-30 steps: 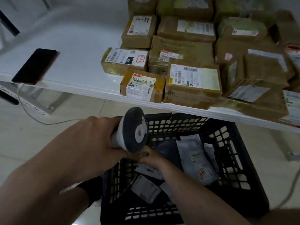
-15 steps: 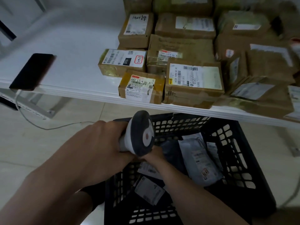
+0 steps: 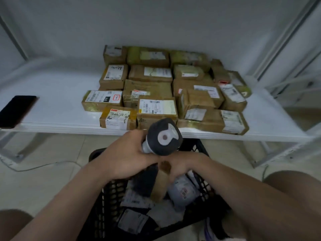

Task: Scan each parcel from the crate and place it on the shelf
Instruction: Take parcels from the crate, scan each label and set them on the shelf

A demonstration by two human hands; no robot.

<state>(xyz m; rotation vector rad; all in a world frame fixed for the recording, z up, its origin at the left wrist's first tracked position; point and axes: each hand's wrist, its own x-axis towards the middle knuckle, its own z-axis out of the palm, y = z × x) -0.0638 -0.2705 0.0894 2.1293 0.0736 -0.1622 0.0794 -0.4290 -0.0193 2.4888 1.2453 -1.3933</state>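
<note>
While the person bends over the black crate (image 3: 108,206) on the floor (image 3: 52,150), both hands meet just above its open top. The left hand (image 3: 126,159) holds a handheld scanner (image 3: 163,137); its fingers are wrapped tight round the grey handle, and the dark rounded head points up and a little to the right, in front of the shelf edge. Just beside it, the right hand (image 3: 184,165) grips a brown parcel (image 3: 157,184) at its upper end. The fingers seem curled over it, though this part is blurred. The parcel hangs almost upright under the scanner head, its lower end still inside the crate, with a dark band along its left side. Below it, several soft grey mailer bags (image 3: 182,188) with white labels lie loose in the crate.

Behind the hands is the white shelf (image 3: 57,108). Many cardboard boxes (image 3: 156,108) with labels lie there close together, in rows, some resting on others. Well apart from them, at the left end of the shelf, lies a black phone (image 3: 16,111), flat and with a dark screen. A thin cable (image 3: 43,166) runs over the floor below it.
</note>
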